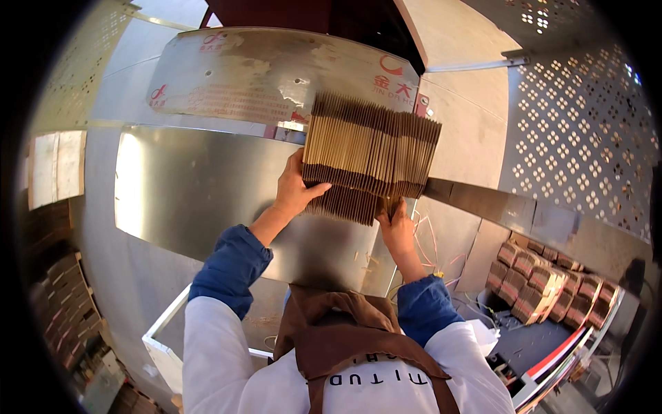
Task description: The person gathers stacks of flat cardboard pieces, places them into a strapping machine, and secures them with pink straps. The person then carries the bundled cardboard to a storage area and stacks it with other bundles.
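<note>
- I watch a stack of cardboard just right of the centre of the frame, a little above the middle, in front of a shiny metal sheet; I cannot tell whether it rests on anything.
- I see many thin brown pieces packed side by side like closed pages, their edges making close, nearly upright ridges.
- The stack's face is tan across the middle, with a dark brown band along the top and another along the lower edge.
- Its top line slopes down toward the right, its rim is finely jagged, and the ridges lean slightly on the right.
- Below the lower dark band, I make out a second, shorter row of ridges, darker and narrower.
- The left hand grips the stack's left side: its thumb lies flat across the lower left front, while the other fingers curl mostly out of my sight.
- The right hand touches the lower right underside, thumb and forefinger slightly apart; I cannot tell whether they pinch it.
- At the right of the frame, I see more brown bundles piled in rows.
</note>
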A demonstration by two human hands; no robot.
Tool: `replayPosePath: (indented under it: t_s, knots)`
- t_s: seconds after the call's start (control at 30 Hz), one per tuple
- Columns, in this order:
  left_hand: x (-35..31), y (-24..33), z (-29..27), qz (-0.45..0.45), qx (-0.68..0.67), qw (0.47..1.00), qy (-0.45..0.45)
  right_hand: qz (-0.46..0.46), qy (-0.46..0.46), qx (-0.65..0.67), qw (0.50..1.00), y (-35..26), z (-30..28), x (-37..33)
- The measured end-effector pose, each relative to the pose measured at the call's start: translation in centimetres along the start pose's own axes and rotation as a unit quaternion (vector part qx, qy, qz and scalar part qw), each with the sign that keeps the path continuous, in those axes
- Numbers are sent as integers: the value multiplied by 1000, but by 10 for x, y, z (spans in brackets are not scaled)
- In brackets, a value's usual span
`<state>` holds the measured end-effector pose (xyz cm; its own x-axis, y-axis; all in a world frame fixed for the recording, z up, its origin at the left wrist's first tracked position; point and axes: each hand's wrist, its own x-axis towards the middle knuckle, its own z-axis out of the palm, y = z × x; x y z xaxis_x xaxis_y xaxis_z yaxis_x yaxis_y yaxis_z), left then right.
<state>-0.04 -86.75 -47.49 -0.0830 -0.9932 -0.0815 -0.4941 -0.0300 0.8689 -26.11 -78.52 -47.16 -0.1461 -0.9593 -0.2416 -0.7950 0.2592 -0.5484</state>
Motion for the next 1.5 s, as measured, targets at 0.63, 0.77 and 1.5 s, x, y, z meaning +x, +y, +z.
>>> replayPosePath:
  t_s: [0.63,0.77,1.5]
  knots:
    - [10,-3,6,38,26,998,-32,-40,48,-5,998,21,19,0]
    - [11,-2,7,29,10,999,-29,-56,51,-13,997,24,22,1]
    - [14,5,19,0,-77,997,8,-18,19,-11,1000,13,20,4]
